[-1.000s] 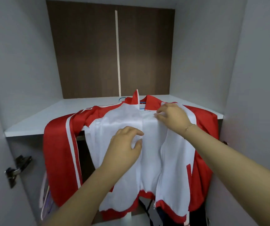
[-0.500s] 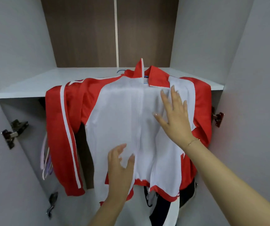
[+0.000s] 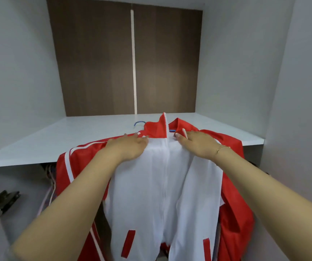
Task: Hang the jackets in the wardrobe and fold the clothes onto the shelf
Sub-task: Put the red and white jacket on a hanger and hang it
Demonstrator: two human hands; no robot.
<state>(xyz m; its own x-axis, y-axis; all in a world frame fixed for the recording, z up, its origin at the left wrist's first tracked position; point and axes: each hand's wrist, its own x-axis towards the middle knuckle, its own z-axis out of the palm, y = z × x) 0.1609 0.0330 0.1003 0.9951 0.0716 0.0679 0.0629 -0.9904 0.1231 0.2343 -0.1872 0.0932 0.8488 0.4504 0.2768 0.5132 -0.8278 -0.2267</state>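
Head view: red-and-white jacket (image 3: 162,185) draped over shelf (image 3: 38,146) edge, collar on top, long axis running down toward the viewer. Left hand (image 3: 128,147) and right hand (image 3: 198,146) flat beside the zip, fingers (image 3: 132,136) straight and together, equally near. Blue hanger hook (image 3: 139,123) just beyond collar.

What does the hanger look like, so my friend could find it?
Look at the white shelf inside the wardrobe. A red and white jacket drapes over its front edge. Just behind the jacket's collar, a thin blue hook pokes out: the only blue thing there.
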